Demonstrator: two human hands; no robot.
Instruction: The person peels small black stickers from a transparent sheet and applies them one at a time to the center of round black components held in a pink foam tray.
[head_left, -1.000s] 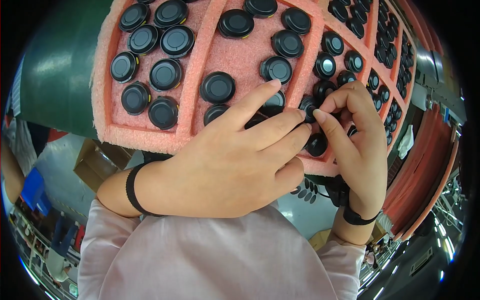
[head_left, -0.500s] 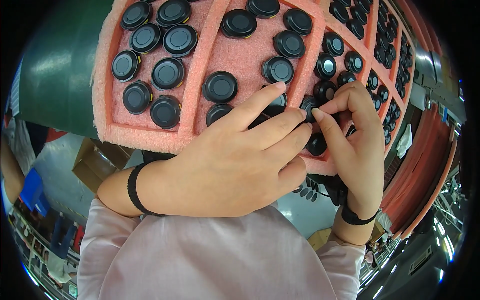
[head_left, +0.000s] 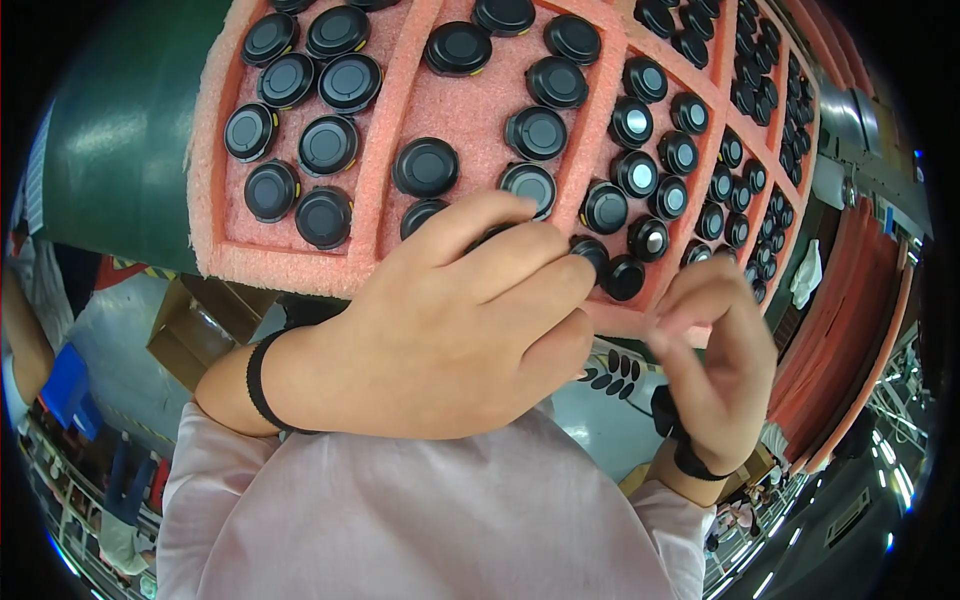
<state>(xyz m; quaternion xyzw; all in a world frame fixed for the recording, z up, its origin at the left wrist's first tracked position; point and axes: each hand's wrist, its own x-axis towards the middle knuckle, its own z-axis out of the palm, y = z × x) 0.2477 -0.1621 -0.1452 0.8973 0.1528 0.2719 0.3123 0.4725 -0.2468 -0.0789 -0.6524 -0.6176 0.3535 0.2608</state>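
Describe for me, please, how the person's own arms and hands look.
The left hand and right hand are ungloved. The left wristband is narrow and black with a finely ridged edge; the right wristband is black too. The left sleeve and right sleeve are loose, pale pinkish fabric.

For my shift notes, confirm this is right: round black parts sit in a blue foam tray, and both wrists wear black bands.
The foam tray is pink, not blue, as the head view shows. The round black parts do sit in it, and both wrists wear black bands.
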